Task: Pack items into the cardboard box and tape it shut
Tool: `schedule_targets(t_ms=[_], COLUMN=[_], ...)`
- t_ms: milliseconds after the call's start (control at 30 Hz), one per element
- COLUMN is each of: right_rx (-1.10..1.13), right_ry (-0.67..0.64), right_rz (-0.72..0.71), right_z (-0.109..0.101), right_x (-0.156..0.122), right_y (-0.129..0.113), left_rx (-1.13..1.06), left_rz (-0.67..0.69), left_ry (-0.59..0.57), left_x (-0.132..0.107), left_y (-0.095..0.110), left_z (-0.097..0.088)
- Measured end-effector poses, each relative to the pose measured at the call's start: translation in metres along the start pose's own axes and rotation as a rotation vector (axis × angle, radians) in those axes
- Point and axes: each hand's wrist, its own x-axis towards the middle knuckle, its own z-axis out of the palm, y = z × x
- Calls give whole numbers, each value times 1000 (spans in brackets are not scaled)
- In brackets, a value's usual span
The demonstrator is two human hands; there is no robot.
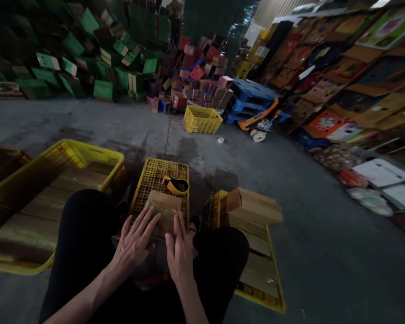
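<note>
A small brown cardboard box (164,208) lies on an upturned yellow crate (155,177) between my knees. My left hand (135,243) rests flat on the box's left side with the fingers spread. My right hand (179,252) presses on the box's right side, fingers stretched out along it. A yellow tape dispenser (176,184) sits on the crate just beyond the box. Neither hand grips anything.
A yellow crate (64,155) with flat brown boxes stands at my left. Another crate (263,299) with stacked brown boxes (253,207) is at my right. Farther off lie a yellow basket (202,119), blue pallets (253,92), heaps of green and red cartons, and flattened cardboard.
</note>
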Motion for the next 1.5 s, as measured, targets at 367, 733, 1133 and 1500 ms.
schedule_targets(t_ms=[367, 733, 1133, 1500], right_rx=[-11, -181, -182, -210], right_ry=[76, 66, 33, 46], right_rz=[15, -15, -101, -99], right_z=[9, 4, 14, 22], right_x=[0, 24, 39, 43], right_y=[2, 7, -2, -1], left_rx=[-71, -81, -171, -266], left_rz=[-45, 138, 179, 125], left_ry=[22, 25, -17, 80], left_x=[5, 44, 37, 35], left_y=[-9, -13, -8, -13], left_z=[1, -16, -12, 12])
